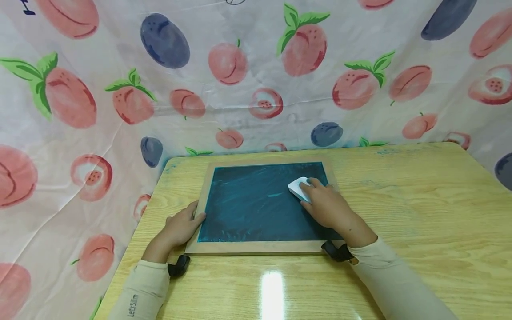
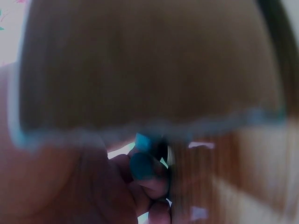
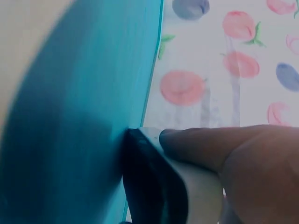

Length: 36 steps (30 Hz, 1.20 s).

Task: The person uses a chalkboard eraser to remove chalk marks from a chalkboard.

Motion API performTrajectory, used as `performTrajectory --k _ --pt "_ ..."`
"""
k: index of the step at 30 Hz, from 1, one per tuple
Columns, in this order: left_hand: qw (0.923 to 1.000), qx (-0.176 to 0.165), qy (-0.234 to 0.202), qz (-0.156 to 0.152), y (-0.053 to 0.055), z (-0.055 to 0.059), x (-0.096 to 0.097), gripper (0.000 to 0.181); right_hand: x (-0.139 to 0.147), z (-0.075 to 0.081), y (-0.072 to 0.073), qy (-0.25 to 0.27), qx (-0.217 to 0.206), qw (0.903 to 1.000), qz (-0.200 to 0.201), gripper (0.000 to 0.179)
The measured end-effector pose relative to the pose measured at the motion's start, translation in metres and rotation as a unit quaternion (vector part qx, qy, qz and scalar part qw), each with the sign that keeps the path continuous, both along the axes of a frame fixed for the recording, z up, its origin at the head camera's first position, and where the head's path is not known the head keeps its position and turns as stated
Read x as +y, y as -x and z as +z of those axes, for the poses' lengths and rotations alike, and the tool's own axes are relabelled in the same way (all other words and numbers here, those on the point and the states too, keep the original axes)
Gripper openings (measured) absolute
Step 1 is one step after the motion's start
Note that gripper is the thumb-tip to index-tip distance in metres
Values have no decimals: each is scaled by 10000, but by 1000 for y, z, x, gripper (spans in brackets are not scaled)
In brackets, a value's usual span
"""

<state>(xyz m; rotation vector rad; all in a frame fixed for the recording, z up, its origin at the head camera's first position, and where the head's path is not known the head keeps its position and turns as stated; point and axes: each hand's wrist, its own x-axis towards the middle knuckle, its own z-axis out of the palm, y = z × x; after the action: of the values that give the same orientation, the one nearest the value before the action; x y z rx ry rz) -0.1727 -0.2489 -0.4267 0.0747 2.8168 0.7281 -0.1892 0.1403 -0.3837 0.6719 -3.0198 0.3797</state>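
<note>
A framed chalkboard (image 1: 248, 209) with a dark, chalk-smeared face lies on the table in the head view. My left hand (image 1: 182, 226) grips its wooden frame at the left side, thumb on top. The left wrist view shows curled fingers (image 2: 152, 179) beside the frame (image 2: 149, 70), which fills much of that picture. On the board's right part, my right hand (image 1: 324, 202) holds a white chalkboard eraser (image 1: 297, 189). In the right wrist view the eraser's dark felt (image 3: 149, 186) faces the board surface (image 3: 98, 121), and a finger lies along its white back.
The board rests on a light wooden table (image 1: 420, 213). A fruit-print cloth (image 1: 248, 26) hangs behind the table and along its left side. Black wrist straps (image 1: 180, 266) are on both wrists. Faint blue smudges (image 1: 386, 152) mark the table's far edge.
</note>
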Motion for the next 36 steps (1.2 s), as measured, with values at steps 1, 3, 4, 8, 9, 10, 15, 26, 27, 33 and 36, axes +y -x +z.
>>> performTrajectory --k 1,3,4,8,9,10,15,26,27,33,36 --pt "10000 3 1 1 0 0 0 62 -3 0 -1 32 -25 9999 101 50" --pt "10000 13 13 -4 1 0 0 62 -10 -2 -5 99 -107 9994 316 52" --pt "10000 15 14 1 1 0 0 62 -14 -2 -7 125 -162 9989 415 53" --pt "10000 33 32 21 1 -1 0 62 -32 -4 -19 197 -360 9955 848 55" --pt "10000 36 24 15 1 -1 0 62 -37 -4 -22 196 -446 9943 944 56" --pt "10000 40 17 9 1 -1 0 62 -41 -4 -24 200 -540 9930 1027 57" --pt "10000 30 25 8 1 0 0 62 -54 -4 -32 119 -718 9911 1115 57" --pt "10000 56 74 20 2 -3 2 62 -18 -4 -7 60 -265 9993 260 56" --pt "10000 52 74 19 2 -3 2 62 -13 -4 -4 79 -265 9994 183 55" --pt "9999 16 113 37 2 -1 2 62 5 -1 6 114 -248 9996 -69 56" --pt "9999 0 118 37 1 -1 1 62 7 -2 7 120 -306 9994 -89 57"
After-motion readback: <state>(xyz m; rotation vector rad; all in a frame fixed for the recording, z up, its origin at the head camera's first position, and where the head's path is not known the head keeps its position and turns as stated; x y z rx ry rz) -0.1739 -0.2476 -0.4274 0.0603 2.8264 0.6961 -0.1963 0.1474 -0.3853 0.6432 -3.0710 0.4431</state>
